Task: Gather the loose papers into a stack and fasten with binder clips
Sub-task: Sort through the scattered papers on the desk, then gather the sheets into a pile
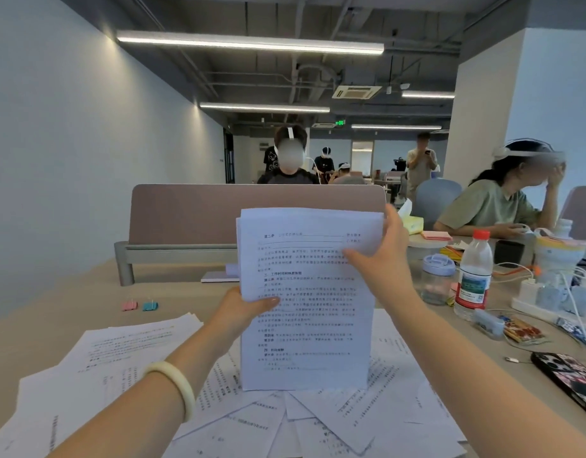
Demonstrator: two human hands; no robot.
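Upright stack of printed papers (306, 302), top edges slightly uneven

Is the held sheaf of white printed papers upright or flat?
Upright: left hand and right hand hold the white printed sheaf on its bottom edge atop scattered sheets.

We wear a smooth, thick, pale cream bangle (173, 385) on the wrist just behind our left hand (240, 313), while our right hand (382, 264) and both forearms are bare.

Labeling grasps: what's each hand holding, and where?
Both grip the upright stack of white printed papers: left hand pinches its left edge, right hand its upper right edge.
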